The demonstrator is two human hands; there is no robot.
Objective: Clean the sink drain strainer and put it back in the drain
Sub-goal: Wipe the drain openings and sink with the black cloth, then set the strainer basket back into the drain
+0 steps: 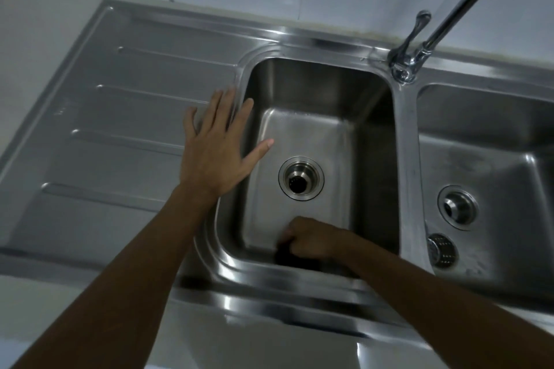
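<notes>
A perforated metal strainer (442,250) lies on its side on the floor of the right basin (491,141), near the front. The drain (301,178) of the left basin (302,129) is an open dark hole with nothing in it. My right hand (314,238) is down in the left basin at its front wall, fingers closed around a dark object (292,257) that is blurred and partly hidden. My left hand (220,141) rests flat with fingers spread on the left basin's left rim.
A ribbed steel drainboard (120,117) stretches to the left. The tap (410,60) stands behind the divider between the basins, its spout running up to the right. The right basin's drain (457,207) holds a metal fitting. A tiled wall runs behind.
</notes>
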